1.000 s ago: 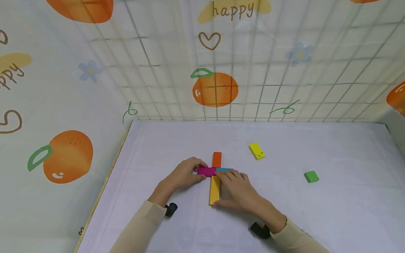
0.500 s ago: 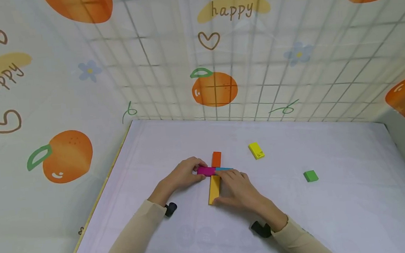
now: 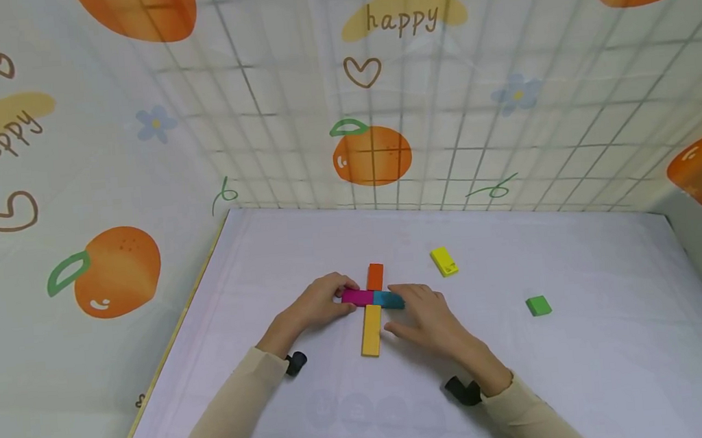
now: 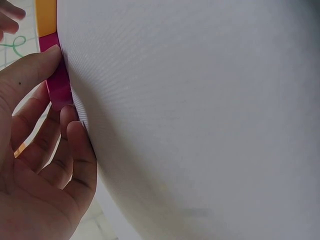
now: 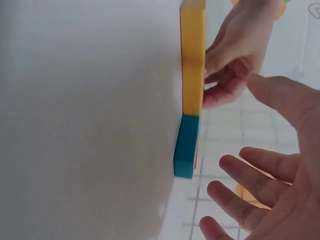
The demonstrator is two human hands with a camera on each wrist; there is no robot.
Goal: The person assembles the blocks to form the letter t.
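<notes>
In the head view, four-armed on the table, blocks form a cross: an orange-red block [image 3: 376, 276] at the far side, a magenta block [image 3: 358, 297] left, a teal block [image 3: 389, 300] right and a longer orange-yellow block [image 3: 371, 331] toward the person. My left hand [image 3: 317, 303] pinches the magenta block's left end between thumb and fingers; the left wrist view shows the thumb on the magenta block [image 4: 59, 85]. My right hand [image 3: 425, 318] hovers beside the teal block, fingers spread; in the right wrist view a gap separates it from the teal block [image 5: 186, 146].
A bright yellow block [image 3: 444, 261] lies beyond the right hand, toward the back. Farther right is a green block [image 3: 539, 306]. A patterned cloth [image 3: 428, 103] hangs behind the white table [image 3: 302, 230].
My right hand has lifted off the blocks and shifted right, uncovering the teal block and the orange-yellow block's side. The left hand stays on the magenta block.
</notes>
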